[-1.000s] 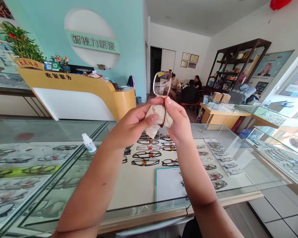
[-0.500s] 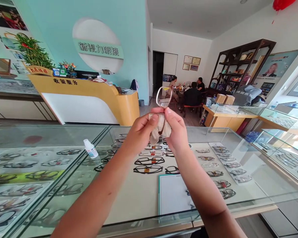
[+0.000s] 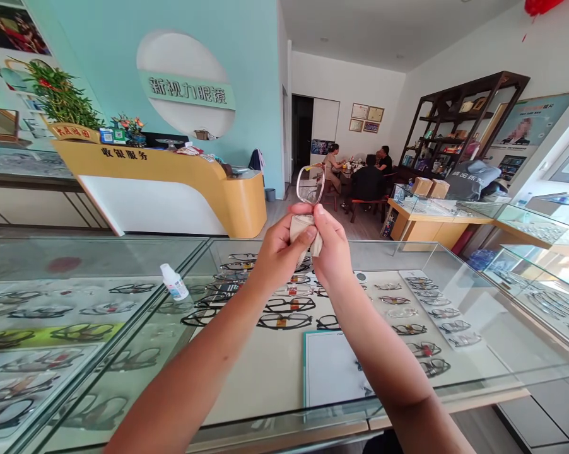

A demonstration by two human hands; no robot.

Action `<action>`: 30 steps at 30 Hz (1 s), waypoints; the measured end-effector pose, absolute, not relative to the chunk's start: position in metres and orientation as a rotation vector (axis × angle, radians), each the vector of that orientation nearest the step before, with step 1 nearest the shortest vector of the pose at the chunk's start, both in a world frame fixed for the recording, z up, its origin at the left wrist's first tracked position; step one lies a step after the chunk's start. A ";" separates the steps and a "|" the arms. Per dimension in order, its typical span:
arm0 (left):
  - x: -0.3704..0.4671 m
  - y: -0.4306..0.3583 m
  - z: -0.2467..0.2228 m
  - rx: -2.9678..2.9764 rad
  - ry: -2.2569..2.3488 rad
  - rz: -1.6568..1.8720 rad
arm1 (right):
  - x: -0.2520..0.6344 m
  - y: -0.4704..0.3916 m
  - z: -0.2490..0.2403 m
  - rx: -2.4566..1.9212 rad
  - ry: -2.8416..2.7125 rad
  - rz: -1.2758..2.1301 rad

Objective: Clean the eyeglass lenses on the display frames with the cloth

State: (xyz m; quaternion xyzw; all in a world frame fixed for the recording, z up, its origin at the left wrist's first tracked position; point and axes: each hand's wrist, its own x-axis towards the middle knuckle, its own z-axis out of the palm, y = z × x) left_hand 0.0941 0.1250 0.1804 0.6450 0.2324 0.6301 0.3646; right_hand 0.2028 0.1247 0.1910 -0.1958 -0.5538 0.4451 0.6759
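A pair of eyeglasses point(image 3: 310, 185) is held upright above the glass counter, one clear lens showing over my fingertips. My left hand point(image 3: 284, 249) is closed on a beige cleaning cloth point(image 3: 302, 222), its thumb pressing the cloth over the lower part of the glasses. My right hand point(image 3: 332, 243) pinches the frame near its middle, with thumb and fingers close to the cloth. The lower lens is hidden by the cloth and fingers. A white spray bottle point(image 3: 173, 282) stands on the counter left of my forearms.
Below my arms a glass display case point(image 3: 246, 372) holds rows of eyeglasses and a white board point(image 3: 332, 366). Beyond stands a yellow reception counter point(image 3: 244, 205). Several people sit round a table at the back, near a dark shelf point(image 3: 464, 120). Another showcase point(image 3: 436, 221) is on the right.
My left hand has shifted slightly right, its thumb sliding across the cloth. The cloth is bunched higher and hangs down less. The glasses have turned slightly.
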 end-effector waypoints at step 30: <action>0.086 0.142 0.177 1.447 0.586 1.495 | 0.223 0.143 0.192 -0.328 -1.121 1.077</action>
